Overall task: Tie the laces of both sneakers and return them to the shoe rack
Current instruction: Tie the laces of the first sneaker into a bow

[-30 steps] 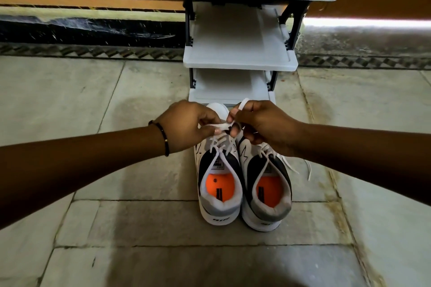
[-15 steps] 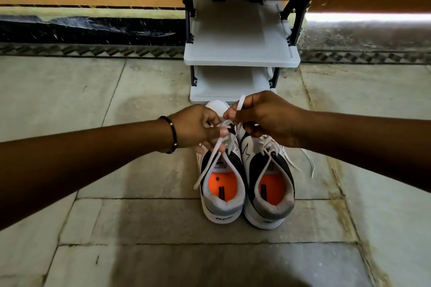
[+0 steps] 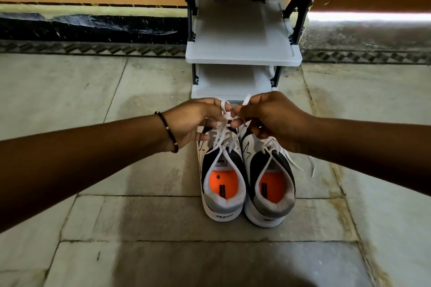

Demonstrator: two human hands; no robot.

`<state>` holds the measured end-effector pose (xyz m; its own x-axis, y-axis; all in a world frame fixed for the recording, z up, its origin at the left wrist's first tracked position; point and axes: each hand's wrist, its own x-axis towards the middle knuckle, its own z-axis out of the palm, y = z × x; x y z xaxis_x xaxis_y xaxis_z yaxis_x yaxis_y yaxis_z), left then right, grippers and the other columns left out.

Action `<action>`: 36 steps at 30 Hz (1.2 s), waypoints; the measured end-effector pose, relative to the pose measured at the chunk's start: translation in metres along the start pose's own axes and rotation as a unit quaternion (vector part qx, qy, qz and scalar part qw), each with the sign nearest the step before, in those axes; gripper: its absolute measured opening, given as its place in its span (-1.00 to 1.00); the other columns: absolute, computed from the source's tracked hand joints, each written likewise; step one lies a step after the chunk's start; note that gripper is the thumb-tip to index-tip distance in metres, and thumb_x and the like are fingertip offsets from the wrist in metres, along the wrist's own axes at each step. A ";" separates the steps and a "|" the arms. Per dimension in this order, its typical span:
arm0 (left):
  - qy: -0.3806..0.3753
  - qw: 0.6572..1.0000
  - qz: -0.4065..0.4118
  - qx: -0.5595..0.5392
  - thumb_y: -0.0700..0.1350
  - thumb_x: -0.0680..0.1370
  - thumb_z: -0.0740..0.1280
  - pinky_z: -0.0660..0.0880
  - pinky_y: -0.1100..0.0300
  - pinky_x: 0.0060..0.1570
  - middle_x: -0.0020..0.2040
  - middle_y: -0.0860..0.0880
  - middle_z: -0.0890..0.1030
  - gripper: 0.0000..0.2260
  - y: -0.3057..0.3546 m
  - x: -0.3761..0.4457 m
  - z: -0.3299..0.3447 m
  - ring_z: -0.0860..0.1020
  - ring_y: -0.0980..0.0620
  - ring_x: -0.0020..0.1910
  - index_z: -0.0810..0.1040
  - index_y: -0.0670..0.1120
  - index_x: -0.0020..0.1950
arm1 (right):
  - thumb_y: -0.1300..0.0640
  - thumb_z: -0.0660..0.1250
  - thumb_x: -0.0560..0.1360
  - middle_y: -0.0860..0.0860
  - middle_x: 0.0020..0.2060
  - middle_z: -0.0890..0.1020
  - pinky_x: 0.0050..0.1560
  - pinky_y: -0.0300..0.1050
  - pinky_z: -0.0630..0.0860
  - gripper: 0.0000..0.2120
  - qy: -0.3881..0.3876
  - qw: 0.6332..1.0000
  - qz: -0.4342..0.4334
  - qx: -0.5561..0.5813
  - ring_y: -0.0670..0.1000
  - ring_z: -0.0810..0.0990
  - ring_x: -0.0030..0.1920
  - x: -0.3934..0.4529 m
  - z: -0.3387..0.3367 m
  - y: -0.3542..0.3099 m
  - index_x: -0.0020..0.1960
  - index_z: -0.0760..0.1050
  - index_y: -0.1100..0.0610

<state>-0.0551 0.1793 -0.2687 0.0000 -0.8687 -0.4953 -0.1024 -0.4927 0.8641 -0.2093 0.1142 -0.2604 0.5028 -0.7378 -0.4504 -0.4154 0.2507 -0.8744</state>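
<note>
2 sneakers stand side by side on the stone-tile floor (image 3: 116,216), heels toward the camera, toes toward the shoe rack (image 3: 243,58). Both are white and black with grey collars and orange insoles. The left sneaker (image 3: 222,184) and right sneaker (image 3: 270,191) touch along their inner sides.

Left hand (image 3: 196,121): fingers closed around a loop of the white lace of the left sneaker (image 3: 221,133), held above the shoe's toe end. A black bead bracelet (image 3: 168,131) sits on that wrist.

Right hand (image 3: 270,116): thumb and forefinger pinched on the other strand of the same lace, a short white end sticking up above the knuckles. The 2 hands nearly meet over the front of the left sneaker, with the lace crossing between them; whether a knot has formed there I cannot tell.

Lace of the right sneaker (image 3: 293,161): loose, 1 end trailing off the outer side onto the floor.

Shoe rack: grey plastic shelves on black posts, standing against the wall just beyond the sneakers' toes. 3 tiers visible, nothing on them. The lowest shelf edge lies directly behind the hands.
</note>
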 end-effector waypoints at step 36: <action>0.034 0.893 0.198 0.403 -0.16 0.46 0.30 0.50 0.07 0.05 -0.16 0.07 0.57 -0.89 -0.046 0.036 -0.014 0.51 0.07 -0.12 0.61 -0.04 -0.08 | 0.20 0.27 0.47 0.00 -0.25 0.51 -0.21 -0.18 0.31 -0.94 -0.043 0.881 -0.167 -0.441 0.04 0.48 -0.19 0.035 0.010 0.028 -0.17 0.49 0.09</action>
<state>-0.0363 0.1699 -0.3249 -0.1373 -0.9814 -0.1338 -0.7902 0.0271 0.6122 -0.1957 0.1018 -0.3022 0.7483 -0.6186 -0.2396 -0.6416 -0.5831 -0.4982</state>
